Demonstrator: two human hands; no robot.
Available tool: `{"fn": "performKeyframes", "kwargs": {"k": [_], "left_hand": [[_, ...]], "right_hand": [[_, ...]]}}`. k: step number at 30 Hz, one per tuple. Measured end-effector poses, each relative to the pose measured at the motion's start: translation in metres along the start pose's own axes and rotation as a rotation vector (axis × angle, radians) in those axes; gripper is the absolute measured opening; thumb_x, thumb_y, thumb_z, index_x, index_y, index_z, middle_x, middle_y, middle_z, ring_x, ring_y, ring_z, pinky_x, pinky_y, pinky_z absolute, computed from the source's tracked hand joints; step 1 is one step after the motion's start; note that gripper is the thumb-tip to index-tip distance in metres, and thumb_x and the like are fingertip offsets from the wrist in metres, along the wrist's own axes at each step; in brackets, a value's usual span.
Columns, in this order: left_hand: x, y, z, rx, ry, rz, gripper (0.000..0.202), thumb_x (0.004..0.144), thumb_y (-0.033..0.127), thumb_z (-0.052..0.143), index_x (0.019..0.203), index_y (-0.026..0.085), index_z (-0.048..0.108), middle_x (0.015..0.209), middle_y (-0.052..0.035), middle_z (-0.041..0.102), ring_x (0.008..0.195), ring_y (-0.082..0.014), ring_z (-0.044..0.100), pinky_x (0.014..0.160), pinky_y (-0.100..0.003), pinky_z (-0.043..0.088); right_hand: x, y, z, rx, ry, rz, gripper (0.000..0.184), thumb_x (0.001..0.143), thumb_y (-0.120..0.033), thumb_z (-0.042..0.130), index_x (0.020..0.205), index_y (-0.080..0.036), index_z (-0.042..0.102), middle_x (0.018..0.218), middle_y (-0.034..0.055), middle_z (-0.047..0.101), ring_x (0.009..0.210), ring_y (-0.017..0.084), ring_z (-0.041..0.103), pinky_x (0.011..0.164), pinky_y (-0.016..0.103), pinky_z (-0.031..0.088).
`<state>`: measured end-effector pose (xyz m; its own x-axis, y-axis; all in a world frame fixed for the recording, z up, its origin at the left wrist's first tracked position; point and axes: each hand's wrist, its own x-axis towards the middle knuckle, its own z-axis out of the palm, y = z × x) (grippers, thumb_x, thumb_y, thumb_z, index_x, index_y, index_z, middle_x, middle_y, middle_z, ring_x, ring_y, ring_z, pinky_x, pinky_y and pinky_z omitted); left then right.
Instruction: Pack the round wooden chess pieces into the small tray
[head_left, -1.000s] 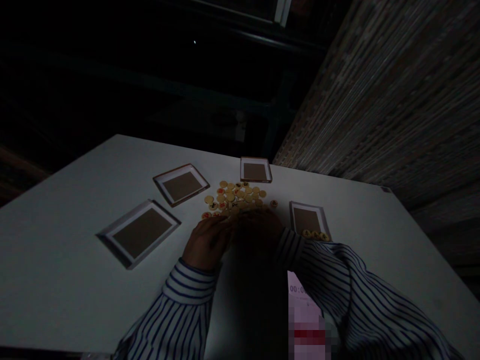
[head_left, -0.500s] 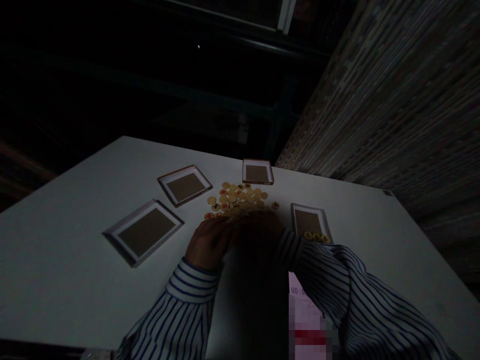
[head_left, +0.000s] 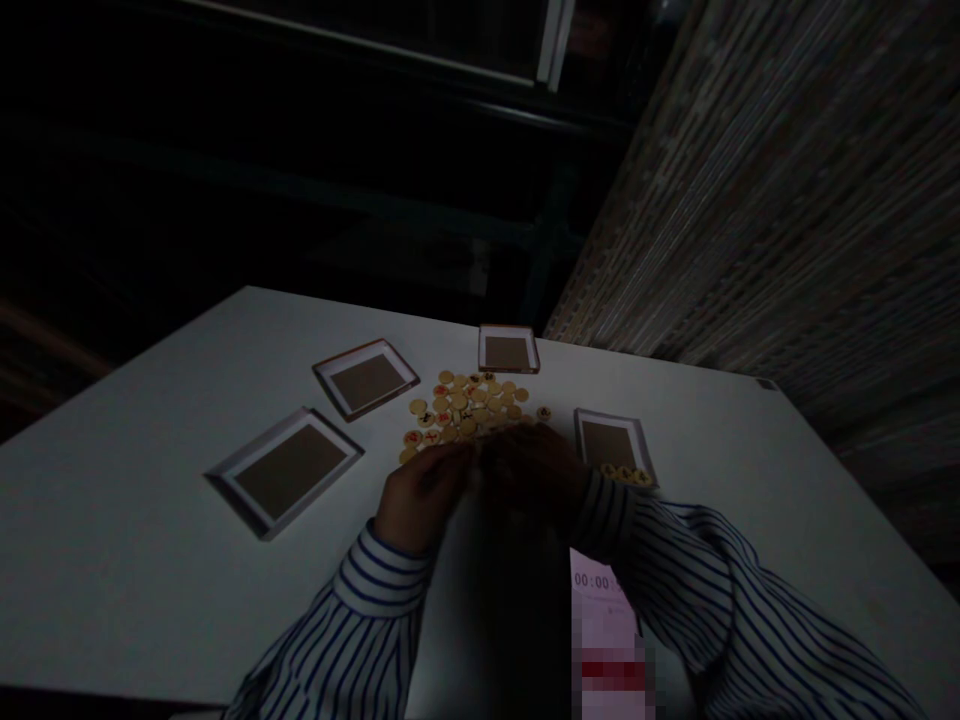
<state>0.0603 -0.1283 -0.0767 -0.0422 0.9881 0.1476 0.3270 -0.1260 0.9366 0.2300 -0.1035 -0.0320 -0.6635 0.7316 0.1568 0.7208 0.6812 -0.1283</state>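
Observation:
A heap of round yellow game pieces (head_left: 469,405) with red and black marks lies on the white table (head_left: 150,540). My left hand (head_left: 420,495) rests at the near edge of the heap, fingers curled over some pieces. Close beside it is my right hand (head_left: 536,465), dark and in shadow, its fingers bent toward the left hand. What either hand holds is hidden. Both sleeves are white with blue stripes.
Several shallow white trays with brown floors ring the heap: near left (head_left: 285,470), far left (head_left: 365,378), far middle (head_left: 508,350), and right (head_left: 611,445), which holds a few pieces at its near end. A lit phone screen (head_left: 604,610) shows below. A brick wall stands right.
Both hands have drawn slightly back toward me from the heap, staying together. The view shifted a little.

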Motion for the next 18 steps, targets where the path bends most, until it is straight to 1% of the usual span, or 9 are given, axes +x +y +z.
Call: {"fn": "performKeyframes", "kwargs": {"k": [3,7,11,14,18], "left_hand": [[-0.002,0.007,0.003,-0.079,-0.031,-0.05,0.031,0.069,0.038,0.059,0.09,0.015,0.066,0.092,-0.0076,0.068,0.086,-0.0189,0.062,0.081,-0.031,0.049],[-0.004,0.018,0.007,-0.169,-0.044,-0.138,0.034,0.064,0.041,0.063,0.085,0.014,0.067,0.091,-0.0084,0.069,0.086,-0.0211,0.063,0.082,-0.034,0.048],[-0.004,0.026,0.011,-0.27,-0.044,-0.216,0.04,0.057,0.044,0.068,0.083,0.014,0.068,0.088,-0.0092,0.07,0.085,-0.0219,0.063,0.082,-0.034,0.049],[-0.004,0.029,0.016,-0.381,-0.06,-0.247,0.045,0.055,0.044,0.07,0.086,0.013,0.067,0.091,-0.0102,0.069,0.086,-0.0224,0.063,0.082,-0.034,0.049],[-0.005,0.033,0.024,-0.464,-0.116,-0.23,0.046,0.059,0.04,0.069,0.097,0.015,0.065,0.101,-0.0102,0.066,0.092,-0.0228,0.061,0.084,-0.034,0.048]], "right_hand": [[-0.006,0.001,-0.004,0.003,0.088,-0.077,0.021,0.085,-0.03,0.043,0.094,-0.015,0.056,0.086,0.006,0.063,0.081,0.017,0.053,0.07,0.03,0.033],[-0.014,0.005,-0.004,0.036,0.176,-0.149,0.017,0.083,-0.028,0.049,0.093,-0.016,0.056,0.083,0.0053,0.064,0.076,0.016,0.054,0.067,0.029,0.035],[-0.021,0.01,-0.003,0.156,0.256,-0.138,0.019,0.082,-0.029,0.051,0.094,-0.015,0.056,0.083,0.0059,0.065,0.076,0.015,0.056,0.068,0.028,0.039],[-0.027,0.014,-0.003,0.256,0.314,-0.11,0.019,0.083,-0.03,0.051,0.094,-0.016,0.057,0.081,0.0055,0.065,0.074,0.014,0.058,0.067,0.027,0.042],[-0.035,0.019,-0.006,0.351,0.331,-0.106,0.02,0.082,-0.026,0.053,0.098,-0.017,0.057,0.084,0.0048,0.065,0.077,0.013,0.058,0.069,0.026,0.045]]}}
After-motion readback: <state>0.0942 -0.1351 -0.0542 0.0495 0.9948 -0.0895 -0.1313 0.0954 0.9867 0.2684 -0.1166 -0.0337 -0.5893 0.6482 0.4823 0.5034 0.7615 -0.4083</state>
